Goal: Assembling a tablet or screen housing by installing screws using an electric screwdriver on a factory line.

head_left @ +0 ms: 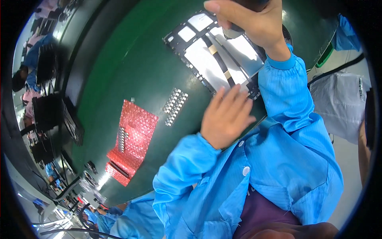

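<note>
At the upper centre of the frame, an opened tablet (pixel 221 59) lies on the green tabletop (pixel 147 75); the step seems to be work on its exposed insides, and the next move probably calls for steadiness. The right hand (pixel 256 24) grips a dark, pale-tipped tool (pixel 234 32) above it; the blurred left hand (pixel 227 119) spreads loosely at its lower edge, contact unclear.

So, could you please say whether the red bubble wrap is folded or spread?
Mostly spread: the red bubble wrap lies open on the green table, small parts visible on it, its lower end creased.
</note>
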The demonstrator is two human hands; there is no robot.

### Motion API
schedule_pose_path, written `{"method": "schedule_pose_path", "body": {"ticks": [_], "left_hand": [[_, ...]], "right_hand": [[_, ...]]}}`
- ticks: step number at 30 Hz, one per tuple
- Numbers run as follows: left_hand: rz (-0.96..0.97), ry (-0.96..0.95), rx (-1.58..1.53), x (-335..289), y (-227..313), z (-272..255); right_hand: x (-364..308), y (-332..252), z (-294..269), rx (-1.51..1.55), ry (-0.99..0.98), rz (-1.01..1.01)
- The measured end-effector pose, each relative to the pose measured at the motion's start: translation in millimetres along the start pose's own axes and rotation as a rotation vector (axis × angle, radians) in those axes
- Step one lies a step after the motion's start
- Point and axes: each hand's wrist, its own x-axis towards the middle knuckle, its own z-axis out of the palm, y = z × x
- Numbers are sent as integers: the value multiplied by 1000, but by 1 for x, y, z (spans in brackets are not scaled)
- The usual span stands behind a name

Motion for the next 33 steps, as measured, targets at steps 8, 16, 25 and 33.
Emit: {"method": "schedule_pose_path", "body": {"ticks": [8, 16, 25, 33], "left_hand": [[-137, 95, 277, 5, -66, -7], [-88, 249, 511, 40, -178, -63], [-624, 80, 794, 38, -247, -141], [-936, 106, 657, -105, -197, -242]], "right_hand": [[-28, -2, -31, 107, 108, 258], [-7, -11, 1, -364, 341, 467], [-31, -24, 31, -257, 231, 669], [-45, -117, 21, -831, -188, 475]]}}
